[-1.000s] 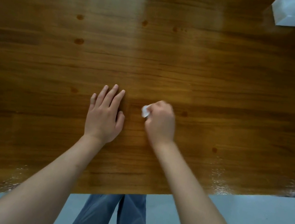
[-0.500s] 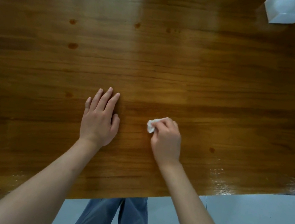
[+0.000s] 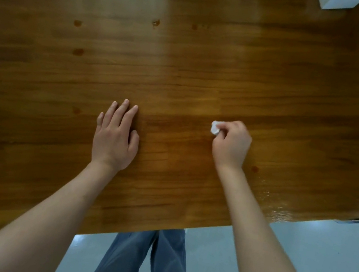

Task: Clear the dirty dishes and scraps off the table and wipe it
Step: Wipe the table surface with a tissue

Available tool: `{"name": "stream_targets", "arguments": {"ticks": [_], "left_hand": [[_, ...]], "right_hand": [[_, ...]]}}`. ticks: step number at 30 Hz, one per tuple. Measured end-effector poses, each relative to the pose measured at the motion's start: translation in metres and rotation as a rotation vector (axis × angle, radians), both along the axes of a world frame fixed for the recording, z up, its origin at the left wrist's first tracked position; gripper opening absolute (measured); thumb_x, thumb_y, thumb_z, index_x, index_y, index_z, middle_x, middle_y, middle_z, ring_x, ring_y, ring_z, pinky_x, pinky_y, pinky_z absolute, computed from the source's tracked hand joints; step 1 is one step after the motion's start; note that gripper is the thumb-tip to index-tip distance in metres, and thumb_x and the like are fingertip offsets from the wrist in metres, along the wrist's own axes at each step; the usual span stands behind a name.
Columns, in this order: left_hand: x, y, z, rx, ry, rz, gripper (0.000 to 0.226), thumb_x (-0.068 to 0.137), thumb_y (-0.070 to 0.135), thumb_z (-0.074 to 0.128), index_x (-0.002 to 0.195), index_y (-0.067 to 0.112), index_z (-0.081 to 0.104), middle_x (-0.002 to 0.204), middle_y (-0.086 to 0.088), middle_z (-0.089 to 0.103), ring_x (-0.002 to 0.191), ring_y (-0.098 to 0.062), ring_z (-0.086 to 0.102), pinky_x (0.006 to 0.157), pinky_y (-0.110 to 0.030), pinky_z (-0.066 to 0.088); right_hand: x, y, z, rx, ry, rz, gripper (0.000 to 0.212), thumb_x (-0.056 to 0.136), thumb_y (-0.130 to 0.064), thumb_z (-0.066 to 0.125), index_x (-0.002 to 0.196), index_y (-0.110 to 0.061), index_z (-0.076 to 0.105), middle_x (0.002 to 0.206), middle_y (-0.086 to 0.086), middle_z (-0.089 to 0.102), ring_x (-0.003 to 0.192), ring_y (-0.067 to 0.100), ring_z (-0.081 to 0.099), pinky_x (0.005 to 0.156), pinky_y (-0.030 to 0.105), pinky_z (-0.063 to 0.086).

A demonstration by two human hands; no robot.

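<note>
The right hand keeps its grip pinched on a small white wad, now pressed to the desk further right than half a second ago. The left hand stays flat and open, bracing. Wiping is underway; dark spots remain on the far left.

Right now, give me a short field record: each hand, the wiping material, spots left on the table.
left hand: flat on the table, fingers straight
right hand: grips a small white wad of tissue, pressed to the wood
dark spots: several, e.g.
white box: far right corner
dishes: none in view
</note>
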State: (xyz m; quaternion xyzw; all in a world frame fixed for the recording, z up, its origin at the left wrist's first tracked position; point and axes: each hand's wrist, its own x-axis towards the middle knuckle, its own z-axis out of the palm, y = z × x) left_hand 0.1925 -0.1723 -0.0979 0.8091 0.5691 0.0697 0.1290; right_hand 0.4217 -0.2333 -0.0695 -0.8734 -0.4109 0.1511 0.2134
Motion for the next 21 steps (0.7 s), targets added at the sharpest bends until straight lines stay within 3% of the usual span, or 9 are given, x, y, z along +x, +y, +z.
{"name": "stream_targets", "arguments": {"ticks": [2, 6, 12, 18, 21], "left_hand": [[0.0, 0.0, 0.001, -0.005, -0.006, -0.004, 0.053, 0.091, 0.034, 0.034, 0.142, 0.019, 0.038, 0.151, -0.006, 0.033, 0.142, -0.027, 0.02, 0.114, -0.044, 0.011], [0.0, -0.002, 0.004, -0.007, -0.01, 0.002, 0.054, 0.09, 0.034, 0.034, 0.142, 0.019, 0.038, 0.151, -0.007, 0.033, 0.142, -0.027, 0.02, 0.114, -0.046, 0.012], [0.002, -0.001, 0.003, -0.009, -0.012, -0.003, 0.05, 0.094, 0.028, 0.042, 0.142, 0.018, 0.037, 0.151, -0.007, 0.032, 0.142, -0.028, 0.019, 0.115, -0.048, 0.013], [-0.001, -0.001, 0.002, -0.011, -0.019, -0.002, 0.053, 0.091, 0.033, 0.035, 0.142, 0.019, 0.037, 0.151, -0.007, 0.032, 0.142, -0.028, 0.02, 0.114, -0.046, 0.013], [0.001, -0.001, 0.002, -0.015, -0.012, -0.006, 0.052, 0.092, 0.032, 0.038, 0.142, 0.019, 0.036, 0.151, -0.007, 0.032, 0.142, -0.028, 0.019, 0.114, -0.047, 0.013]], "right_hand": [[-0.003, 0.002, 0.001, -0.016, -0.039, -0.003, 0.026, 0.088, 0.003, 0.05, 0.104, -0.004, 0.069, 0.104, 0.011, 0.063, 0.099, 0.023, 0.055, 0.083, 0.028, 0.046], [-0.061, -0.047, 0.006, 0.04, 0.036, 0.28, 0.018, 0.082, 0.007, 0.058, 0.092, -0.003, 0.071, 0.09, 0.01, 0.065, 0.086, 0.022, 0.056, 0.069, 0.02, 0.04], [-0.005, -0.04, 0.003, -0.003, -0.056, -0.009, 0.023, 0.088, 0.005, 0.05, 0.099, -0.002, 0.069, 0.1, 0.012, 0.065, 0.096, 0.025, 0.056, 0.076, 0.026, 0.043], [-0.031, -0.064, 0.011, 0.017, 0.0, 0.227, 0.014, 0.086, 0.002, 0.059, 0.093, -0.002, 0.07, 0.092, 0.01, 0.067, 0.088, 0.021, 0.057, 0.069, 0.018, 0.039], [-0.013, -0.054, 0.011, 0.003, -0.04, 0.142, 0.016, 0.088, 0.0, 0.056, 0.096, -0.002, 0.07, 0.096, 0.01, 0.067, 0.092, 0.021, 0.057, 0.07, 0.019, 0.041]]}}
